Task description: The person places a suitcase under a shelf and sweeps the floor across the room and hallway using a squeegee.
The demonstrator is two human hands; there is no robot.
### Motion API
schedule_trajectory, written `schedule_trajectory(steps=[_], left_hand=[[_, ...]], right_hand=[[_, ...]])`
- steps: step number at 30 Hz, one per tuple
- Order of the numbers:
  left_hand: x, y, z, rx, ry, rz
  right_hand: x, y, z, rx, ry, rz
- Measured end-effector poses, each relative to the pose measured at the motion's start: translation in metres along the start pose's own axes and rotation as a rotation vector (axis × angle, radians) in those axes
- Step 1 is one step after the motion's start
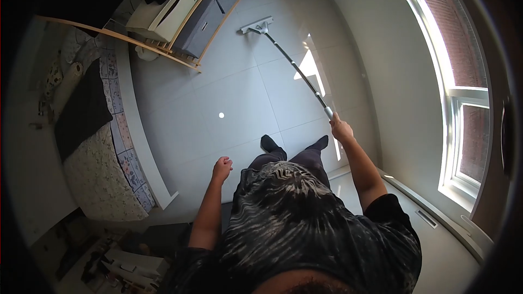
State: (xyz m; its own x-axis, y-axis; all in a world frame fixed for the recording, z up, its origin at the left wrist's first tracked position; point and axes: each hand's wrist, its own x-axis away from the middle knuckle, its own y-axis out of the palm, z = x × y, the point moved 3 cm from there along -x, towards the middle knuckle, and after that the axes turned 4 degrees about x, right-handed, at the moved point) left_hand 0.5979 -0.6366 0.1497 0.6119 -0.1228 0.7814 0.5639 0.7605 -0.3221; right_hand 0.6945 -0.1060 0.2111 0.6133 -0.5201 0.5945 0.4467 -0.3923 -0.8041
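Note:
My right hand (341, 128) is wrapped round the grip end of a long metal pole (297, 69). The pole slants away over the tiled floor (234, 92) to a wide, flat, light grey head (257, 25), which rests on the tiles beside the wooden rack. On the other side of my body, my left hand (222, 169) hangs over the floor near my hip, its fingers loosely curled. It touches no object, and no item shows in it.
A wooden rack (182, 66) with grey fabric boxes (201, 28) stands at the upper left. Along the left side is a bed with a patterned cover (92, 177). A wall with a window (463, 90) runs down the right. My dark-socked feet (269, 143) are on the floor.

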Motion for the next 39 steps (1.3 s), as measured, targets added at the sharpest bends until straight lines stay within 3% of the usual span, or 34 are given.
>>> schedule_trajectory(steps=[2, 8, 12, 16, 18, 19, 22, 26, 28, 31, 35, 39], left_hand=[[-0.005, 0.002, 0.0, -0.009, -0.017, 0.002], [-0.011, -0.003, -0.007, -0.019, -0.113, -0.033], [-0.02, 0.002, -0.009, -0.078, -0.142, -0.107], [-0.034, 0.01, 0.009, -0.161, -0.145, -0.121], [-0.035, 0.015, 0.035, -0.164, -0.106, -0.088], [-0.033, 0.017, 0.054, -0.163, -0.058, -0.057], [-0.026, 0.025, 0.108, -0.123, -0.002, -0.028], [-0.033, 0.036, 0.156, -0.261, 0.162, -0.087], [-0.027, 0.039, 0.182, -0.281, 0.243, -0.05], [-0.033, 0.038, 0.192, -0.246, 0.21, -0.077], [-0.053, 0.015, 0.175, -0.334, 0.205, -0.147], [-0.098, -0.018, 0.144, -0.456, 0.12, -0.264]], right_hand=[[0.026, -0.001, 0.036, 0.003, 0.013, 0.097], [0.228, 0.05, 0.167, 0.086, 0.246, 0.03], [0.311, 0.057, 0.185, 0.045, 0.365, 0.029], [0.244, 0.075, 0.151, -0.162, 0.327, 0.087], [0.167, 0.07, 0.126, -0.233, 0.36, 0.043], [0.118, 0.07, 0.118, -0.27, 0.269, 0.138], [-0.016, -0.019, 0.068, -0.225, 0.187, 0.132], [-0.131, -0.115, 0.071, -0.189, 0.17, 0.165], [-0.134, -0.13, 0.091, -0.191, 0.203, 0.134], [-0.098, -0.084, 0.139, -0.166, 0.274, 0.105], [0.027, 0.0, 0.168, -0.225, 0.427, 0.058], [0.151, 0.066, 0.147, -0.321, 0.58, 0.054]])
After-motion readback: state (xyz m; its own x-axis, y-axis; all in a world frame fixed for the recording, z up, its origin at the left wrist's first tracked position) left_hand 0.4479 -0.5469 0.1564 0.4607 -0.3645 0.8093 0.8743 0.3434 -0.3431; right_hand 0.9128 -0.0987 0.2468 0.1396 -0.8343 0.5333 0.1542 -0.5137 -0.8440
